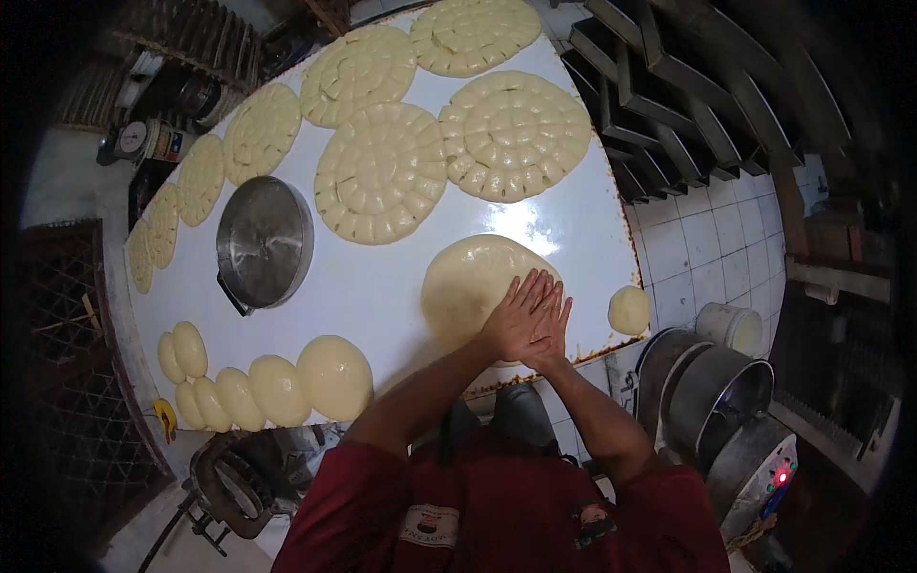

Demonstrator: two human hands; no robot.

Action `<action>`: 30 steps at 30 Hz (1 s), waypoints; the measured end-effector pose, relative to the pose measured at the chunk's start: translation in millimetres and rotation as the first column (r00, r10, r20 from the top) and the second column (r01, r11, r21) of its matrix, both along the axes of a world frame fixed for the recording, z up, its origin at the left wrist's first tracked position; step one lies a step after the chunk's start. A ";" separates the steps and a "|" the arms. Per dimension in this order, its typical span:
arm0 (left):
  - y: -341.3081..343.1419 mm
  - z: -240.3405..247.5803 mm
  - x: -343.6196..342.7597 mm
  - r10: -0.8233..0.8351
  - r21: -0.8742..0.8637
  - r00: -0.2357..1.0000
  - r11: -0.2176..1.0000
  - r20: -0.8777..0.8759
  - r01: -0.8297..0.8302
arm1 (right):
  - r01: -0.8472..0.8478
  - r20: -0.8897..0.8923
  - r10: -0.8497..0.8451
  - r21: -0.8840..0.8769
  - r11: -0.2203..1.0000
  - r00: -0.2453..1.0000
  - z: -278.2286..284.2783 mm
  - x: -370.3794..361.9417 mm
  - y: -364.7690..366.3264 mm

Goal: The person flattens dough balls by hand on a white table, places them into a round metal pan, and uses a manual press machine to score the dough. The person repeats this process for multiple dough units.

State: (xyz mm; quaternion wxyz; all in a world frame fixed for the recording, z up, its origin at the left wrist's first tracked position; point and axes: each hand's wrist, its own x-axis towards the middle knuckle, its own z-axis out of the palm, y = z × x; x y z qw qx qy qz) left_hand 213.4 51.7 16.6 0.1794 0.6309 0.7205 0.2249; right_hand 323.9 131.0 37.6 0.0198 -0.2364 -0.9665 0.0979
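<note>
A smooth round sheet of pale dough (470,277) lies flat at the near right of the white table. My left hand (514,317) and my right hand (548,330) overlap on its right side, palms down. Their fingers are stretched out and point toward the far right. Both are open, with nothing gripped. Which palm lies uppermost is hard to make out, and the dough beneath them is hidden. Off to the right, at the table's corner, sits a small dough ball (629,310).
Large scored dough rounds, such as one nearby (381,173), line the far side of the white table (382,296). A round metal pan with a handle (267,244) stands left. Several dough balls (334,378) sit along the near-left edge. Metal pots (721,396) stand beyond the right corner.
</note>
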 end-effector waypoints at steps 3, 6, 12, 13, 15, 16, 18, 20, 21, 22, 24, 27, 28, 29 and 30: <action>-25.4 23.7 -6.9 0.018 -0.050 0.999 0.999 0.029 -0.016 | 0.029 0.065 -0.013 -0.243 0.970 0.998 -17.9 13.1 -20.2; -100.6 27.8 -16.3 -0.064 -0.085 0.994 0.994 0.093 0.072 | 0.002 0.024 0.006 -0.319 0.948 1.000 -23.6 29.5 -56.2; -174.9 44.4 -24.8 -0.181 -0.080 0.976 0.978 0.123 0.192 | 0.059 -0.040 -0.082 -0.400 0.914 0.996 4.6 31.8 -119.9; -186.2 38.1 -29.3 -0.237 -0.095 0.971 0.966 0.031 0.239 | 0.074 -0.050 -0.101 -0.384 0.920 0.994 5.9 27.7 -130.2; -200.7 26.4 -40.4 -0.337 -0.136 0.930 0.938 -0.149 0.318 | 0.099 -0.068 -0.131 -0.353 0.930 0.989 3.8 16.7 -142.1; -206.6 29.2 -42.2 -0.316 -0.136 0.942 0.944 -0.115 0.300 | 0.100 -0.076 -0.132 -0.326 0.940 0.988 5.6 15.9 -147.9; -224.6 21.9 -48.7 -0.296 -0.026 0.955 0.955 0.018 0.296 | 0.077 -0.075 -0.108 -0.329 0.941 0.991 6.3 18.3 -157.6; -212.6 78.5 -66.5 -0.093 -0.456 0.911 0.843 0.403 0.287 | 0.097 -0.090 -0.133 -0.324 0.941 0.987 9.5 21.5 -167.0; -221.6 74.8 -70.8 0.004 -0.470 0.880 0.846 0.476 0.250 | 0.120 -0.108 -0.168 -0.354 0.927 0.980 2.4 23.0 -167.1; -236.7 65.3 -78.6 0.098 -0.489 0.834 0.844 0.543 0.219 | 0.145 -0.123 -0.206 -0.386 0.911 0.971 -8.8 27.6 -165.9; -278.0 34.0 -93.5 0.188 -0.312 0.857 0.949 0.479 -0.034 | 0.156 -0.111 -0.223 -0.428 0.890 0.969 -10.2 21.8 -161.0; -279.6 69.9 -117.1 0.364 -0.004 0.855 0.921 0.370 -0.391 | 0.069 -0.172 -0.137 -0.349 0.935 0.975 19.6 -14.3 -170.0; -271.8 85.2 -126.9 0.437 -0.024 0.769 0.875 0.467 -0.483 | 0.064 -0.038 -0.079 -0.312 0.948 0.996 13.7 -25.2 -184.0; -275.9 80.8 -130.2 0.508 -0.176 0.532 0.814 0.678 -0.554 | 0.085 0.044 -0.076 -0.278 0.957 0.996 2.4 -26.4 -200.0; -277.1 86.8 -141.5 0.557 -0.233 0.419 0.758 0.717 -0.609 | 0.087 0.012 -0.088 -0.299 0.950 0.996 -3.9 -27.7 -208.7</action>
